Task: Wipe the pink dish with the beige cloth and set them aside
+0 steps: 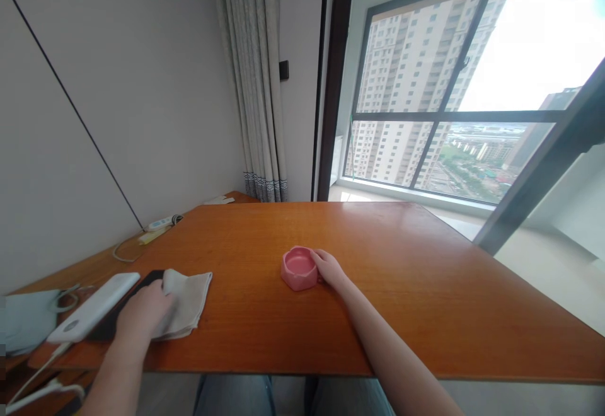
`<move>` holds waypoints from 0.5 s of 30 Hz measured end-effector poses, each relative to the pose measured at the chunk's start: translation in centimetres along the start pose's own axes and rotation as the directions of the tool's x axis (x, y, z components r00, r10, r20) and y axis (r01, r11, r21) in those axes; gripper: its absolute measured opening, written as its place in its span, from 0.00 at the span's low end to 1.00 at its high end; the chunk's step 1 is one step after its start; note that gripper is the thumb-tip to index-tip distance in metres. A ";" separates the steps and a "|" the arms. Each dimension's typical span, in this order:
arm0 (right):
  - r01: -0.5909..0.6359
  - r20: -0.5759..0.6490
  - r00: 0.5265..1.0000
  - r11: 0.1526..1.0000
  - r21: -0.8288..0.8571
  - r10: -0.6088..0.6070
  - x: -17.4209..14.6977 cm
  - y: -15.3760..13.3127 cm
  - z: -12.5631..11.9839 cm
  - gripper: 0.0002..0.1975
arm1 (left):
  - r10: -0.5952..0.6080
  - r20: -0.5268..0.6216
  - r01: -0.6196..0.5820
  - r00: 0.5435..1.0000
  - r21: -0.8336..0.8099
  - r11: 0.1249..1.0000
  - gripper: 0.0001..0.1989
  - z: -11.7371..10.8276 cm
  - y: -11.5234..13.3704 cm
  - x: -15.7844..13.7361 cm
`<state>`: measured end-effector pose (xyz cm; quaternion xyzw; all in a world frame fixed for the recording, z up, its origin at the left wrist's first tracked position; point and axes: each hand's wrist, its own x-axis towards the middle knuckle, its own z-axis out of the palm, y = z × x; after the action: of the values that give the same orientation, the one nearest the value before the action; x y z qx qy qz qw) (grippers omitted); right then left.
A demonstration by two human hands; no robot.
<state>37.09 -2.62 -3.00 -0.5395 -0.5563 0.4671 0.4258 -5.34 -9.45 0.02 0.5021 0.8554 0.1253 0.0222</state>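
Note:
A pink, faceted ashtray [299, 274] stands upright near the middle of the wooden table. My right hand [329, 269] holds its right side, with the thumb at the rim and the other fingers mostly hidden against the outer wall. Over on the left lies a folded light-grey cloth [186, 302], partly on top of a flat dark item [154, 275]. My left hand [145, 307] is closed on the cloth's left edge, its fingertips partly hidden and a little blurred.
Left of the cloth lie a white elongated device [97, 306] with a cable and a pale-blue pouch [28, 321]. A power strip [161, 223] rests by the wall. The wooden table [401, 290] reaches toward a curtain [258, 75] and a large window.

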 end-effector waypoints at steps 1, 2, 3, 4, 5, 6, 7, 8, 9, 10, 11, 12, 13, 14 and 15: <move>0.024 -0.016 1.000 0.999 -0.048 -0.025 0.0 0.0 -0.1 0.16 | 0.059 0.016 -0.059 0.998 0.024 0.998 0.09 -1.0 1.4 -0.1; 0.055 -0.040 0.997 0.993 -0.105 -0.059 0.0 -0.1 -0.3 0.17 | 0.113 0.028 -0.114 0.993 0.020 0.993 0.11 -2.1 3.2 -0.5; 0.087 -0.075 0.992 0.983 -0.163 -0.100 0.1 -0.1 -0.5 0.18 | 0.163 0.039 -0.163 0.986 -0.013 0.987 0.14 -3.2 5.2 -0.9; 0.119 -0.117 0.982 0.969 -0.215 -0.146 0.1 -0.3 -0.7 0.18 | 0.221 0.039 -0.218 0.974 -0.072 0.973 0.15 -4.2 7.3 -1.5; 0.150 -0.159 0.968 0.956 -0.251 -0.194 0.2 -0.5 -0.9 0.17 | 0.262 0.027 -0.255 0.965 -0.149 0.955 0.16 -5.2 9.5 -2.2; 0.183 -0.197 0.951 0.948 -0.260 -0.238 0.2 -0.8 -1.1 0.17 | 0.283 0.002 -0.272 0.959 -0.262 0.926 0.18 -5.9 11.7 -2.8; 0.219 -0.225 0.936 0.948 -0.231 -0.271 0.1 -1.1 -1.3 0.17 | 0.299 -0.008 -0.276 0.954 -0.406 0.871 0.18 -6.4 13.9 -3.4; 0.254 -0.235 0.929 0.955 -0.156 -0.285 0.0 -1.6 -1.5 0.17 | 0.336 0.005 -0.274 0.942 -0.569 0.775 0.19 -6.7 16.1 -4.0; 0.278 -0.221 0.935 0.960 -0.035 -0.278 -0.2 -2.2 -1.6 0.20 | 0.389 0.031 -0.249 0.921 -0.721 0.647 0.20 -6.8 18.1 -4.5; 0.278 -0.171 0.951 0.953 0.117 -0.257 -0.5 -2.8 -1.7 0.23 | 0.445 0.080 -0.188 0.892 -0.829 0.526 0.21 -6.6 19.9 -5.0; 0.245 -0.090 0.969 0.929 0.278 -0.228 -0.8 -3.4 -1.8 0.26 | 0.495 0.112 -0.130 0.862 -0.894 0.429 0.22 -6.2 21.7 -5.4; 0.180 0.009 0.979 0.888 0.424 -0.203 -1.2 -4.0 -1.9 0.29 | 0.526 0.116 -0.093 0.842 -0.930 0.355 0.21 -5.7 23.2 -5.7; 0.100 0.106 0.977 0.838 0.536 -0.185 -1.5 -4.5 -2.0 0.30 | 0.549 0.112 -0.078 0.828 -0.947 0.310 0.20 -5.0 24.6 -6.1; 0.023 0.182 0.969 0.792 0.610 -0.168 -1.9 -4.9 -2.1 0.31 | 0.560 0.098 -0.086 0.822 -0.952 0.293 0.19 -4.3 25.8 -6.3; -0.040 0.227 0.963 0.757 0.653 -0.144 -2.1 -5.2 -2.2 0.30 | 0.573 0.081 -0.113 0.815 -0.949 0.295 0.18 -3.6 26.7 -6.5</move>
<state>38.33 -4.48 2.57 -0.2748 -0.4254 0.6865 0.5218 20.12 -3.38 9.23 0.5931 0.4802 0.4688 0.4448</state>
